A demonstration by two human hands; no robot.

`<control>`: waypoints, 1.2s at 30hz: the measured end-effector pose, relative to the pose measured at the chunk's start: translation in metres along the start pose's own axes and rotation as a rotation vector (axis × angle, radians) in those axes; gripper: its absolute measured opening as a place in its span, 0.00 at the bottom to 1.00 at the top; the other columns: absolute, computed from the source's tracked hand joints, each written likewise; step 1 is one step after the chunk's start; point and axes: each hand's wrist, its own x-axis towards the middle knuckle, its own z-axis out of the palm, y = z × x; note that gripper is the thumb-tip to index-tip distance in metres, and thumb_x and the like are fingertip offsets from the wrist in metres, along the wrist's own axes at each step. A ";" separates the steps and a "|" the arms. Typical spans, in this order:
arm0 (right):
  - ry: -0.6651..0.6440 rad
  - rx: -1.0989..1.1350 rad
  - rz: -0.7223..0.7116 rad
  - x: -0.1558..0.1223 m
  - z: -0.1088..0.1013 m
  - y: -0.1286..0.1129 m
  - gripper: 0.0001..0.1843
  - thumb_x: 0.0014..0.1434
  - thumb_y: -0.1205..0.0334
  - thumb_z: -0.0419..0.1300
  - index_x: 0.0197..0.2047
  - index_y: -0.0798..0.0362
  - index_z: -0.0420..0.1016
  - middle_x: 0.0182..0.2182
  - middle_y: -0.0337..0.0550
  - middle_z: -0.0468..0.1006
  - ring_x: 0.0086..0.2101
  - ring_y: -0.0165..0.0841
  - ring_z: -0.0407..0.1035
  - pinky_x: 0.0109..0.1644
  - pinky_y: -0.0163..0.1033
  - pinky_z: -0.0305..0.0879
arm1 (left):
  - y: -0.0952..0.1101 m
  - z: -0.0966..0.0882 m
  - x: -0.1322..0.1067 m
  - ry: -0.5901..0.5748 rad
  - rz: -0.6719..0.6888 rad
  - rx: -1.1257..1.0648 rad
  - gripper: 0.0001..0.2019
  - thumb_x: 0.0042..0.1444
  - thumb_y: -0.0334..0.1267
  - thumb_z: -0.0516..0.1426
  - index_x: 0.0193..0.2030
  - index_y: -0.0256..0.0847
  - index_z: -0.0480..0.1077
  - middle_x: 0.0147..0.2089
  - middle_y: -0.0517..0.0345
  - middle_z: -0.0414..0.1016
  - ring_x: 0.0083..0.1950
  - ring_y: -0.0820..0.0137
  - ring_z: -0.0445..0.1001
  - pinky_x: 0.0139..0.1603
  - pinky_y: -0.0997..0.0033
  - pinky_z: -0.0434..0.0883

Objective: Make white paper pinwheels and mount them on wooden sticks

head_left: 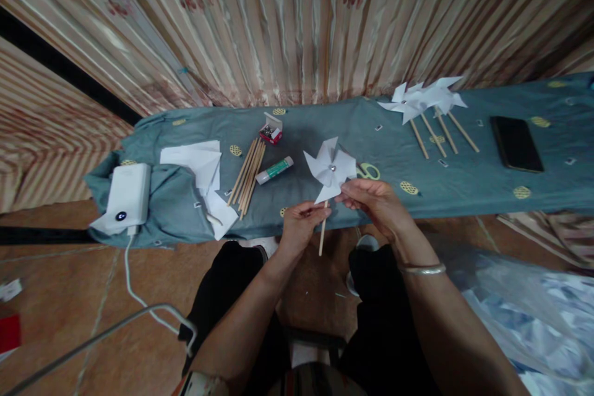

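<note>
A white paper pinwheel (pixel 330 168) with a silver pin at its centre sits on a thin wooden stick (pixel 322 232). My left hand (pixel 301 228) is closed on the stick just below the paper. My right hand (pixel 375 199) pinches the pinwheel's lower right blade. Both hands hover at the near edge of the table covered with a blue-green cloth (pixel 464 185).
On the cloth lie a bundle of wooden sticks (pixel 247 176), a glue stick (pixel 274 170), a small box of pins (pixel 271 130), white paper pieces (pixel 200 164), scissors (pixel 369 171), finished pinwheels (pixel 424 102), a black phone (pixel 516 143) and a white power bank (pixel 126 195).
</note>
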 end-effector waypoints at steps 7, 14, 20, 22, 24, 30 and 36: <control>-0.040 -0.050 -0.034 -0.002 0.005 0.002 0.15 0.43 0.49 0.71 0.24 0.52 0.80 0.23 0.40 0.79 0.22 0.24 0.62 0.28 0.34 0.59 | -0.002 0.000 0.002 0.008 0.010 -0.020 0.16 0.25 0.43 0.73 0.24 0.40 0.79 0.23 0.60 0.77 0.24 0.75 0.69 0.33 0.71 0.70; -0.140 -0.105 -0.075 -0.013 0.006 -0.005 0.16 0.45 0.48 0.70 0.25 0.52 0.81 0.22 0.40 0.79 0.21 0.24 0.62 0.26 0.33 0.58 | 0.001 -0.002 0.002 0.008 0.021 0.015 0.15 0.27 0.42 0.73 0.24 0.40 0.79 0.24 0.59 0.78 0.25 0.75 0.70 0.33 0.71 0.70; 0.094 0.107 -0.202 -0.012 -0.020 -0.013 0.15 0.44 0.48 0.72 0.24 0.50 0.79 0.20 0.38 0.76 0.18 0.23 0.59 0.21 0.32 0.53 | 0.000 -0.001 0.002 -0.007 -0.026 0.021 0.12 0.29 0.39 0.71 0.25 0.40 0.80 0.26 0.58 0.79 0.25 0.76 0.69 0.31 0.73 0.68; 0.298 0.147 -0.316 -0.005 -0.028 -0.011 0.13 0.41 0.50 0.73 0.26 0.49 0.80 0.23 0.36 0.78 0.21 0.24 0.62 0.24 0.32 0.58 | -0.001 -0.001 0.000 -0.049 -0.060 0.031 0.11 0.30 0.38 0.71 0.25 0.40 0.80 0.26 0.58 0.79 0.26 0.75 0.70 0.32 0.74 0.68; 0.425 0.116 -0.378 0.002 -0.033 -0.008 0.14 0.39 0.51 0.74 0.28 0.48 0.81 0.28 0.37 0.80 0.26 0.26 0.68 0.31 0.32 0.64 | -0.002 0.000 -0.001 -0.079 -0.092 0.045 0.11 0.30 0.37 0.71 0.25 0.39 0.80 0.26 0.58 0.80 0.27 0.75 0.71 0.32 0.74 0.68; 0.328 0.021 -0.223 0.009 -0.030 0.000 0.17 0.40 0.47 0.73 0.31 0.48 0.82 0.31 0.38 0.82 0.31 0.29 0.72 0.37 0.35 0.68 | -0.003 0.000 -0.002 -0.105 -0.116 0.088 0.10 0.32 0.36 0.71 0.25 0.38 0.80 0.26 0.57 0.79 0.27 0.74 0.70 0.31 0.73 0.67; 0.287 0.068 -0.181 0.010 -0.024 0.001 0.18 0.34 0.47 0.75 0.26 0.48 0.81 0.25 0.35 0.78 0.25 0.24 0.66 0.29 0.30 0.65 | 0.001 -0.001 -0.003 -0.107 -0.116 0.085 0.11 0.31 0.38 0.71 0.25 0.39 0.80 0.26 0.57 0.79 0.27 0.74 0.70 0.31 0.74 0.66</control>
